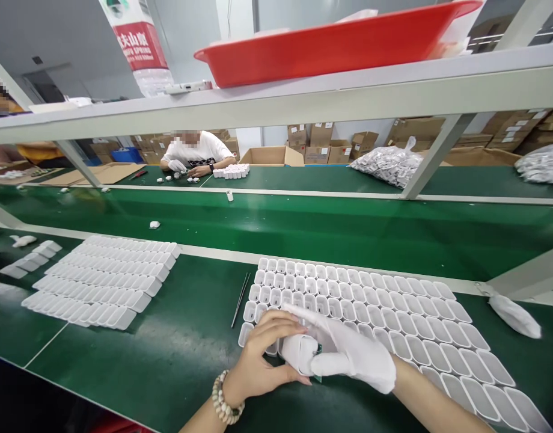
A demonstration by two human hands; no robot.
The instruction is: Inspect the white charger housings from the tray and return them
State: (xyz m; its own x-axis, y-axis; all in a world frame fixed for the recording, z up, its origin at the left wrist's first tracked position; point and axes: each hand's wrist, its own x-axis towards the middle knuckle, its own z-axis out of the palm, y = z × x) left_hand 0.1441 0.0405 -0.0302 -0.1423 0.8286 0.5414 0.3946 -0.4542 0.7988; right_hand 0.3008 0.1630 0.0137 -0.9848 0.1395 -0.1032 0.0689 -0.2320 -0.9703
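My left hand, bare and with a bead bracelet at the wrist, curls its fingers round a small white plastic case. From the other side my right hand, in a white glove, pinches the same case between thumb and fingers. A bit of green shows at the case's right edge, too small to name. Rows of open white plastic shells stand beneath and behind both hands; several at the left have a small dark spot inside. A pair of tweezers lies left of these rows.
More white shells stand in rows at left. A white cloth-like bundle lies at right. Beyond the green conveyor belt a person handles small white parts. Overhead, a shelf carries a red tray and a bottle.
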